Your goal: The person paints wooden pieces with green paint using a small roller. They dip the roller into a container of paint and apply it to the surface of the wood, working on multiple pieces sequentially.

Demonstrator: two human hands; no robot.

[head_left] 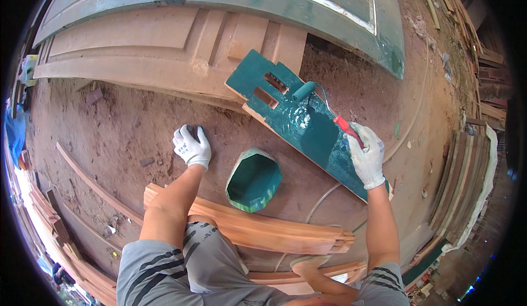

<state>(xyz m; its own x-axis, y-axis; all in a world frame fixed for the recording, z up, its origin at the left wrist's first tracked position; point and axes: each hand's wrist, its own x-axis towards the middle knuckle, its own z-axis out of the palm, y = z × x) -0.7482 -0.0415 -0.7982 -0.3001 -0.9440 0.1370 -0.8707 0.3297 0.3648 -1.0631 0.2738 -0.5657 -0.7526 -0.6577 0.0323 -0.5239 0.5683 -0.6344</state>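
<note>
My right hand [366, 155], in a white glove, is closed round the red handle of a small paint roller [343, 123]. Its green roller sleeve rests on a wooden board [313, 135] with two rectangular slots cut near its far end. Wet green paint covers most of the board's face, glossy in the middle. My left hand [192, 145], also gloved, is held over the dirt floor with its fingers apart and nothing in it. Between my hands and nearer to me stands an open bucket [253, 179] with green paint inside and smears on its rim.
Beyond the board lie a bare wooden panelled door [126, 59] and a green-painted door [230, 1]. A stack of planks [258, 226] lies close in front of me. More timber [461, 179] is piled at the right. A thin hose [417, 116] curves over the ground.
</note>
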